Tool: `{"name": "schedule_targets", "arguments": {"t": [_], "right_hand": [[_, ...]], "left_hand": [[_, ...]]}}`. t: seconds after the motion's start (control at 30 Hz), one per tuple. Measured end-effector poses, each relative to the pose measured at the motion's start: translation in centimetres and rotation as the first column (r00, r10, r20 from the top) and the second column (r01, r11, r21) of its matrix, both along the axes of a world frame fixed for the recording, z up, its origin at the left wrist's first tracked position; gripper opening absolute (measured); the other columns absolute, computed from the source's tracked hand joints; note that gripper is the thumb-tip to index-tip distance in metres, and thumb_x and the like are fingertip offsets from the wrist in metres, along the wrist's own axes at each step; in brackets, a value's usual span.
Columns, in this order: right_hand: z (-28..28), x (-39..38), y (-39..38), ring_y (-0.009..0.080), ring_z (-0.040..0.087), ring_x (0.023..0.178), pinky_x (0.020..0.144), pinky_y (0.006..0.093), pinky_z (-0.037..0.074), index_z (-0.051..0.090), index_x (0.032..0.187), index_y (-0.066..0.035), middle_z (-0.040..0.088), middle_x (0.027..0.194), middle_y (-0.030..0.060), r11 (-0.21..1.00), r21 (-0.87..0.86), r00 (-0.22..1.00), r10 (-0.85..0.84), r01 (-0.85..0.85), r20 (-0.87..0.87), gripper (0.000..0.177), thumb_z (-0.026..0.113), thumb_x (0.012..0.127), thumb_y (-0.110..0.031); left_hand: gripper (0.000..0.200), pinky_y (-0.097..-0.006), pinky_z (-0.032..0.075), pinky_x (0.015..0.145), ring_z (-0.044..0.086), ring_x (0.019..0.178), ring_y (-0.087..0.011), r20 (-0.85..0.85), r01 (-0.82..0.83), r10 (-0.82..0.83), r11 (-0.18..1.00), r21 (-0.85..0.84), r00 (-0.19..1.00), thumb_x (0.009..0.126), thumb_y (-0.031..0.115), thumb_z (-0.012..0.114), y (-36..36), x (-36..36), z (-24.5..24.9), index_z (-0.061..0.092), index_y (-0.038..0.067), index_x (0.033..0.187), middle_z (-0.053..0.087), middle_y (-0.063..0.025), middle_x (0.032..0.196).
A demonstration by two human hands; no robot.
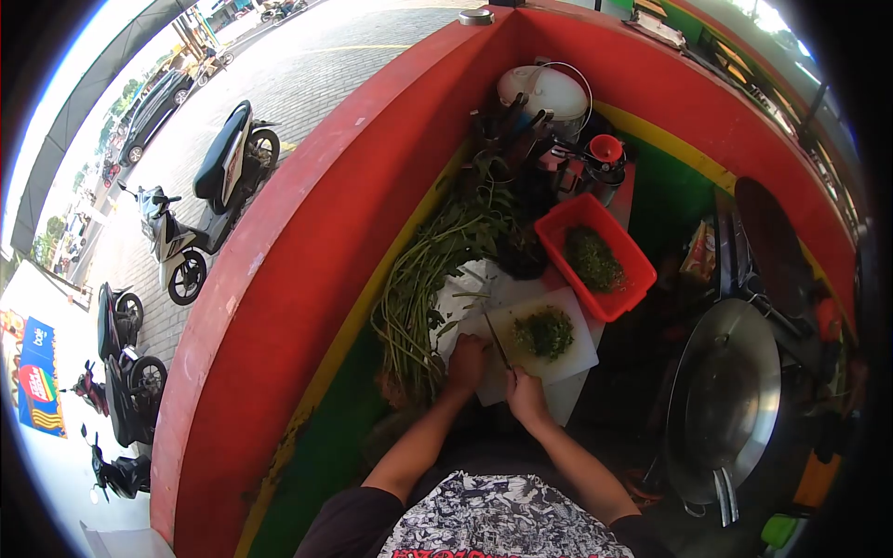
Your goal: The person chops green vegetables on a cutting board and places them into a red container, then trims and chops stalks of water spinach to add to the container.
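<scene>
My right hand grips the handle of a knife, whose blade points away from me over the left part of a white cutting board. Close to the blade's left side, my left hand rests at the board's left edge with its fingers curled in; whatever they hold is hidden. A heap of chopped greens lies on the board, right of the knife. Long-stemmed leafy greens are piled to the left, beside a white sheet or bag.
A red plastic basin behind the board holds more chopped greens. Farther back are a lidded white bucket and a red funnel-like cup. To the right hangs or leans a large wok. A red wall borders the left.
</scene>
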State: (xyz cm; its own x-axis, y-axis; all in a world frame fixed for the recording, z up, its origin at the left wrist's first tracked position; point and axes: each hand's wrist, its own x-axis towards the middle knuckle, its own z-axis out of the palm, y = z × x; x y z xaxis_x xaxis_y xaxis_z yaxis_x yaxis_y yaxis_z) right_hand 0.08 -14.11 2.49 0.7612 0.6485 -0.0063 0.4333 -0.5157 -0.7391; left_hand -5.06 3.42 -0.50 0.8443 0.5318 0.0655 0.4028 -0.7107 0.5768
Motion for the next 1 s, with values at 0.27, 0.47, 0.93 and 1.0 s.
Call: {"name": "schedule_targets", "arguments": {"t": [0.27, 0.47, 0.93, 1.0], "right_hand": [[-0.9, -0.2, -0.1, 0.0522, 0.07, 0.085, 0.074, 0.0584, 0.055, 0.069, 0.109, 0.006, 0.069, 0.084, 0.0333, 0.999, -0.039, 0.998, 0.034, -0.036, -0.043, 0.025, 0.06, 0.105, -0.017], [-2.4, 1.6, 3.6, 0.0535, 0.069, 0.084, 0.07, 0.0585, 0.054, 0.069, 0.108, 0.008, 0.068, 0.083, 0.0342, 0.997, 0.075, 0.999, 0.024, -0.028, 0.047, 0.022, 0.062, 0.103, -0.013], [-2.4, -0.2, 0.9, 0.0517, 0.069, 0.081, 0.069, 0.0561, 0.054, 0.071, 0.11, 0.006, 0.068, 0.079, 0.0312, 0.999, -0.031, 1.0, 0.021, -0.021, 0.001, 0.022, 0.062, 0.104, -0.014], [-3.6, 0.0, 1.5, 0.052, 0.069, 0.081, 0.069, 0.056, 0.054, 0.071, 0.11, 0.006, 0.068, 0.079, 0.0312, 1.0, -0.002, 0.999, 0.013, -0.013, 0.029, 0.022, 0.062, 0.104, -0.013]], "left_hand": [[0.02, -0.0496, 0.057, 0.093, 0.063, 0.109, -0.0368, -0.084, 0.012, -0.012, 1.0, 0.004, 0.996, 0.093, 0.015, 0.065, 0.3, 0.2, -0.2, 0.08, 0.01, 0.105, 0.072, -0.0153, 0.104], [0.02, -0.0494, 0.054, 0.098, 0.064, 0.105, -0.0403, -0.096, -0.005, 0.004, 1.0, -0.012, 0.995, 0.089, 0.014, 0.065, -0.3, 0.5, 0.5, 0.079, 0.003, 0.1, 0.072, -0.02, 0.1], [0.02, -0.0489, 0.061, 0.088, 0.064, 0.107, -0.0364, -0.122, 0.034, -0.024, 0.996, 0.08, 0.992, 0.086, 0.014, 0.064, -0.1, 0.4, 0.6, 0.079, 0.008, 0.099, 0.071, -0.0151, 0.1], [0.02, -0.0481, 0.062, 0.088, 0.064, 0.106, -0.0362, -0.096, 0.062, -0.051, 0.992, 0.11, 0.994, 0.085, 0.013, 0.063, -0.3, 0.2, 0.5, 0.078, 0.007, 0.097, 0.07, -0.0146, 0.101]]}}
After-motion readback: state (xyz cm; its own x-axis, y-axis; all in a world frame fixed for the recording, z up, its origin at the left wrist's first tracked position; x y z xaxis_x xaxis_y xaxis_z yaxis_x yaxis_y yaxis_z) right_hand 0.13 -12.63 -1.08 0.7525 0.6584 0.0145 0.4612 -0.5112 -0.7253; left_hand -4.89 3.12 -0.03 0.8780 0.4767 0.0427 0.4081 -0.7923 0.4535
